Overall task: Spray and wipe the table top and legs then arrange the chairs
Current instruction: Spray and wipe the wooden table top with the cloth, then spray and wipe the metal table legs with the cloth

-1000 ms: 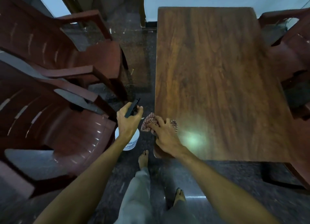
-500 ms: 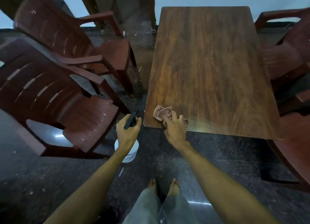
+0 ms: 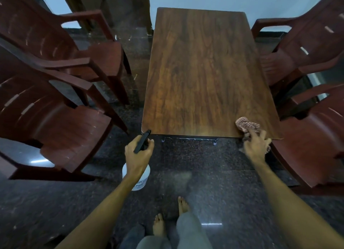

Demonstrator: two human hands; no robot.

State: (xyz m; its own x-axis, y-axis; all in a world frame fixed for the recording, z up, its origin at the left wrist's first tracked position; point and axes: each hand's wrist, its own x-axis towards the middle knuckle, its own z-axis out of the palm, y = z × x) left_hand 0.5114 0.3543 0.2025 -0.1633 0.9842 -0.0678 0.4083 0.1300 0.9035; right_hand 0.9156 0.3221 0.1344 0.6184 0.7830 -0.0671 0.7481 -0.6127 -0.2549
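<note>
A brown wood-grain table top (image 3: 201, 71) stretches away from me in the middle of the view. My right hand (image 3: 256, 146) grips a red checked cloth (image 3: 246, 126) and presses it on the table's near right corner. My left hand (image 3: 138, 151) holds a white spray bottle (image 3: 139, 178) by its black trigger head, just below the near left corner and off the table. Two dark red plastic chairs (image 3: 61, 107) stand left of the table, and two more chairs (image 3: 309, 118) stand on the right.
The floor (image 3: 195, 174) is dark speckled stone, with my bare feet (image 3: 183, 205) on it near the table's front edge. A metal frame bar (image 3: 189, 139) shows under that edge. A pale wall runs along the back, with a dark doorway frame at upper left.
My right hand has slid the cloth along the near edge from the left corner to the right corner. I have stepped back, and the left hand keeps the bottle by the left corner.
</note>
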